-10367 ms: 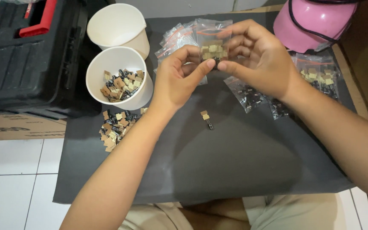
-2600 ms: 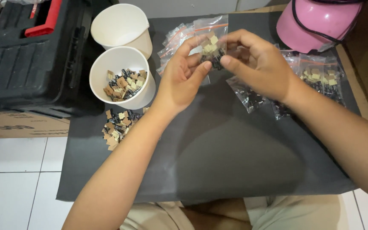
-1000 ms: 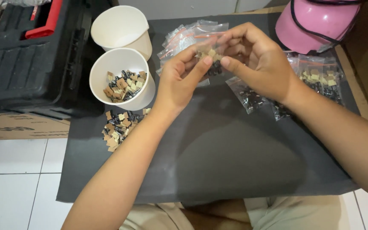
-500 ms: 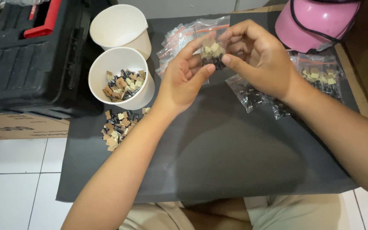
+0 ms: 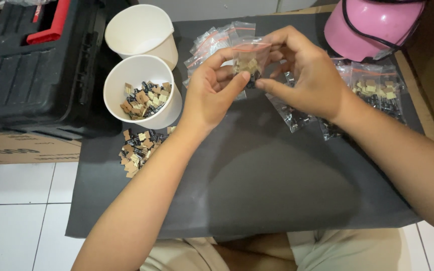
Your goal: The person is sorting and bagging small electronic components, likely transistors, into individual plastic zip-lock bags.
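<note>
Head view: the left hand point(image 5: 209, 95) and right hand point(image 5: 305, 75) both pinch a small clear bag point(image 5: 249, 57) of parts above the dark mat point(image 5: 277, 180), apparently pressing its strip shut; next comes running fingertips along it.

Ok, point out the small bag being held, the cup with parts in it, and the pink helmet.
small bag point(image 5: 249, 56), head view, clear upper panel.
cup with parts point(image 5: 121, 75), head view, inner wall.
pink helmet point(image 5: 372, 22), head view, shell top.
</note>
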